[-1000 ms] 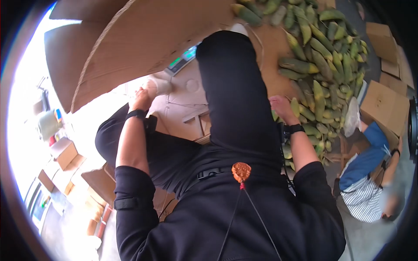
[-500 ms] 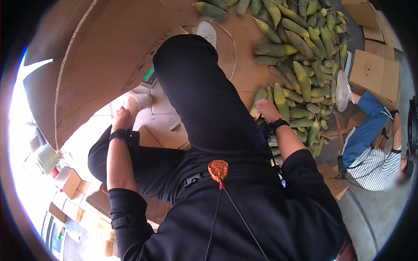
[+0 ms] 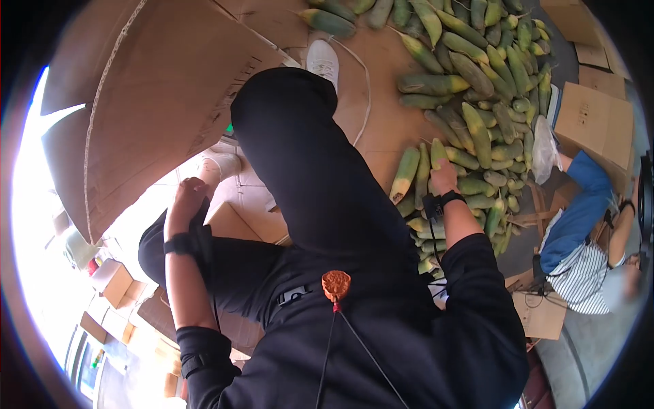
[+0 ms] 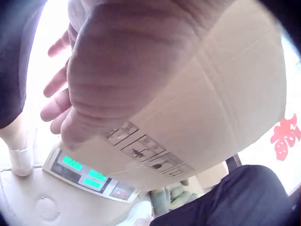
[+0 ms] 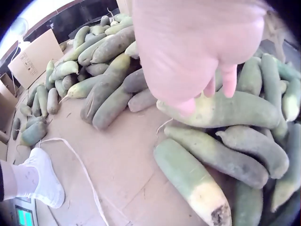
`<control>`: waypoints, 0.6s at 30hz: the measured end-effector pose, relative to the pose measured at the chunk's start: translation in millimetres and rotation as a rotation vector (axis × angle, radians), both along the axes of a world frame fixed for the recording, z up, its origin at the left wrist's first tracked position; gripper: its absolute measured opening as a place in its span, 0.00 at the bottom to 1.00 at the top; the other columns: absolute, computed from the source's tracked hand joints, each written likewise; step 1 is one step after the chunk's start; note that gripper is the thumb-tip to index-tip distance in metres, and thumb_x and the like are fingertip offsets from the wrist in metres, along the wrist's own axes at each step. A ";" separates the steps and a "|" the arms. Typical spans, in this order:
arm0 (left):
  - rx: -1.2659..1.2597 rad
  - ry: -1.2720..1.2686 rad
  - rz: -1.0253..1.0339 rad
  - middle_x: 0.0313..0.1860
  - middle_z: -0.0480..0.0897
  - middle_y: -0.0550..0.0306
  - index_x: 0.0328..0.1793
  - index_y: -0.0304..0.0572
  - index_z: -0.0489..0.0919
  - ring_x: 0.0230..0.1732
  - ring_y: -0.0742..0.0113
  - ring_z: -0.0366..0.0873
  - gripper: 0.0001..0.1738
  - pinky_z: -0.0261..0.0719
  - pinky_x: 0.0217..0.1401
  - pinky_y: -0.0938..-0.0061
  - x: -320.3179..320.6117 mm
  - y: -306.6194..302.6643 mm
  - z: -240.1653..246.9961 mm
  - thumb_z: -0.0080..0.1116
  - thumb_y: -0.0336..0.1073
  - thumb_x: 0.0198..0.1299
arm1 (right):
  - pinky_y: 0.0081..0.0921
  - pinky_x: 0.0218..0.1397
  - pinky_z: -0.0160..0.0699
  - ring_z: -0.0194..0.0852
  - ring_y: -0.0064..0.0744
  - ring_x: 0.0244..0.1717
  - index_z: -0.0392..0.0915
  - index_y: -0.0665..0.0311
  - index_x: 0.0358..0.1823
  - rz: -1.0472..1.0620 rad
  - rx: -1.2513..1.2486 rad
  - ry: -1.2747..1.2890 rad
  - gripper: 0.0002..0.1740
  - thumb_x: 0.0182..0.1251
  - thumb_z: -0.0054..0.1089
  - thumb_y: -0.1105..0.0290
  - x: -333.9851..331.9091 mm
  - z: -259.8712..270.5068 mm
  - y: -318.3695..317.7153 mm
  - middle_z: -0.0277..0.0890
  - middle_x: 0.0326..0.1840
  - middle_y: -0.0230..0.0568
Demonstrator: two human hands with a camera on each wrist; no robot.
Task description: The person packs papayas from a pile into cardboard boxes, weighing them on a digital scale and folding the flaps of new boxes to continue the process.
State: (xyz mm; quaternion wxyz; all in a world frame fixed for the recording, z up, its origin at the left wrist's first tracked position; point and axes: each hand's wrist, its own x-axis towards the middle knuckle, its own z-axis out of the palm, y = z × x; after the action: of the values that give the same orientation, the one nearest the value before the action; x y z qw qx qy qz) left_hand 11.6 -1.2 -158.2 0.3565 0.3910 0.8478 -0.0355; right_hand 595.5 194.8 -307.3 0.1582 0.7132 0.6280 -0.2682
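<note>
My right hand [image 3: 444,177] is on a green radish [image 3: 438,151] at the near edge of a large heap. In the right wrist view, thumb and fingertips come down over the pale part of that radish [image 5: 249,108], which lies among the others. A thick radish with a whitish, dark-spotted end [image 5: 193,183] lies just in front. My left hand [image 3: 189,194] hangs above the bent leg, near the ankle, holding nothing. Its fingers [image 4: 56,106] are loosely bent in the left wrist view, beside a cardboard flap [image 4: 221,99].
A digital scale [image 4: 84,174] with green displays sits below the big cardboard sheet [image 3: 163,88]. White shoes [image 3: 321,61] rest on cardboard, near a thin cord [image 5: 80,165]. At the right, another person [image 3: 579,238] is beside cardboard boxes [image 3: 593,123].
My right hand has moved from beside the heap up onto a radish. The left hand has drawn back slightly from the ankle. The head view has shifted, showing more of the near radishes.
</note>
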 end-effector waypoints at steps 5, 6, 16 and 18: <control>0.020 0.228 -0.006 0.41 0.81 0.49 0.39 0.42 0.83 0.48 0.51 0.77 0.11 0.68 0.58 0.62 23.6 7.9 77.8 0.57 0.39 0.55 | 0.41 0.60 0.67 0.66 0.55 0.60 0.70 0.61 0.58 -0.119 -0.179 -0.087 0.31 0.52 0.64 0.59 14.5 -5.7 34.0 0.68 0.60 0.57; 0.000 0.340 -0.022 0.41 0.81 0.51 0.40 0.44 0.83 0.49 0.54 0.77 0.10 0.64 0.61 0.62 27.3 7.5 89.8 0.57 0.39 0.55 | 0.41 0.60 0.67 0.66 0.55 0.60 0.70 0.61 0.58 -0.102 -0.179 -0.073 0.31 0.52 0.64 0.59 10.8 -1.2 38.1 0.68 0.60 0.57; 0.235 0.488 0.253 0.45 0.81 0.45 0.46 0.40 0.81 0.51 0.50 0.77 0.12 0.72 0.55 0.64 -28.1 -31.6 97.1 0.57 0.37 0.59 | 0.42 0.63 0.66 0.63 0.53 0.62 0.54 0.57 0.68 0.039 -0.236 -0.320 0.52 0.39 0.74 0.65 -19.2 9.3 31.4 0.66 0.60 0.50; 0.236 0.444 0.315 0.46 0.82 0.42 0.47 0.39 0.82 0.52 0.50 0.77 0.13 0.72 0.55 0.64 -31.6 -28.8 94.5 0.56 0.37 0.60 | 0.46 0.62 0.67 0.56 0.54 0.66 0.58 0.61 0.64 0.018 -0.252 -0.310 0.43 0.44 0.70 0.66 -23.7 5.5 32.6 0.62 0.62 0.48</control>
State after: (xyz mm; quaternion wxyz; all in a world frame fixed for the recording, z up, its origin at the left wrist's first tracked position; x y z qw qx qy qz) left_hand -20.0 -30.0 -63.7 0.1154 0.2757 0.9537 0.0344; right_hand 571.8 227.3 -301.8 0.3436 0.7148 0.5638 -0.2304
